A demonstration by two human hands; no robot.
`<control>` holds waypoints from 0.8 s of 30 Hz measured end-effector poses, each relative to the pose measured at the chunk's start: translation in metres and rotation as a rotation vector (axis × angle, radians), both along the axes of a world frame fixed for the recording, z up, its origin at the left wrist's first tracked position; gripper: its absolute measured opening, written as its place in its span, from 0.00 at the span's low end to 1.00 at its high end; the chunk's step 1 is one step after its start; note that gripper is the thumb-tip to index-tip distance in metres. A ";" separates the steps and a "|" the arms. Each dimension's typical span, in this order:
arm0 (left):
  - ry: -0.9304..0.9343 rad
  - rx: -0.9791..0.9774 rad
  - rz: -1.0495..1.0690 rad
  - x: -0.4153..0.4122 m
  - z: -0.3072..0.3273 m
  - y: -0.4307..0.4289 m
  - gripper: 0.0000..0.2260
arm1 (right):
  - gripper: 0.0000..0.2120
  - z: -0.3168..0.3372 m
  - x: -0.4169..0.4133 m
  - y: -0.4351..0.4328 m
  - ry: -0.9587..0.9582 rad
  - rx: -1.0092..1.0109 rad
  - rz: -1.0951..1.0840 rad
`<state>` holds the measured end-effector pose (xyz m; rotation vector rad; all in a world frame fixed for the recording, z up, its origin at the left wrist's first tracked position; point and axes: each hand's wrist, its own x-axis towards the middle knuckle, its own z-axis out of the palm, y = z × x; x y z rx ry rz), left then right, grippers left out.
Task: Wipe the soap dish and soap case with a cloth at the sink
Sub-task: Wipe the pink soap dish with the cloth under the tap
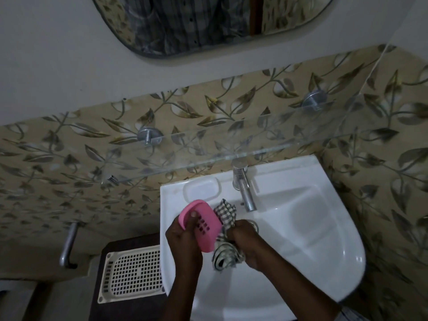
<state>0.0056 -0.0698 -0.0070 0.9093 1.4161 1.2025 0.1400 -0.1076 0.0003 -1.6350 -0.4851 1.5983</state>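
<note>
Over the white sink [324,239] the left hand [185,238] grips the pink soap case [203,228], thumb on its slotted face. At its three o'clock, touching, the right hand [251,245] clenches the checked cloth [225,213]. The soap dish [201,189] sits at twelve o'clock on the rim.

Pink soap case [201,224], checked cloth [225,213]

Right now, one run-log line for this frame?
stage: wiping soap case | left hand: holds pink soap case over sink | right hand: grips checked cloth against case edge
</note>
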 end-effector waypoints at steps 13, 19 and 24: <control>-0.374 -0.510 -0.365 0.004 0.022 0.019 0.21 | 0.11 0.019 -0.018 -0.017 -0.558 0.412 0.221; -0.824 -0.700 -0.374 -0.021 0.004 0.024 0.30 | 0.16 0.019 0.029 -0.007 0.047 0.138 -0.295; -0.914 -0.742 -0.537 -0.025 0.005 0.018 0.27 | 0.06 0.030 0.034 0.008 -0.439 0.373 -0.029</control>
